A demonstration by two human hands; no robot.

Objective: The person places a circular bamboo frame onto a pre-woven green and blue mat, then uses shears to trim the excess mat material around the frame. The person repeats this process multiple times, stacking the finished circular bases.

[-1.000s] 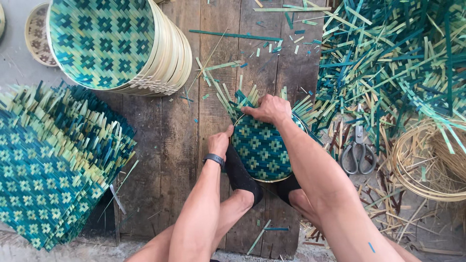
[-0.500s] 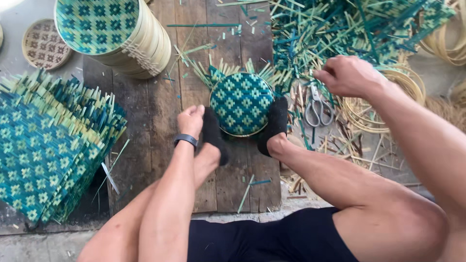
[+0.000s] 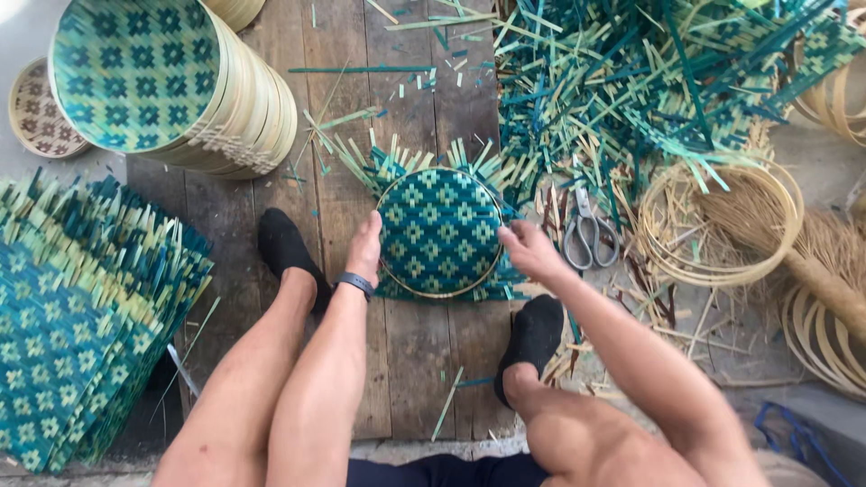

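A: What sits between the two hands?
B: A round woven mat (image 3: 439, 232) in a teal and pale green diamond pattern, ringed by a thin hoop (image 3: 408, 284), with loose strip ends fanning out above it. It lies flat on the wooden boards (image 3: 406, 361).

A: How do the hands meet it?
B: The left hand (image 3: 365, 252) presses against the mat's left edge, fingers together and flat along the hoop. The right hand (image 3: 530, 252) touches the right edge, its fingers (image 3: 507, 236) curled onto the rim; whether they pinch the hoop cannot be told.

A: What lies just beyond the right fingers?
B: A pair of scissors (image 3: 588, 230), just to their right, on scattered strips. Farther right are bare hoops (image 3: 722, 225), and above them a heap of cut strips (image 3: 649, 81).

A: And beyond the left fingers?
B: A black-socked foot (image 3: 287, 248) just to their left; the other foot (image 3: 532, 338) rests below the right hand. Above left stands a stack of finished trays (image 3: 171, 86); far left, a pile of square woven sheets (image 3: 81, 316).
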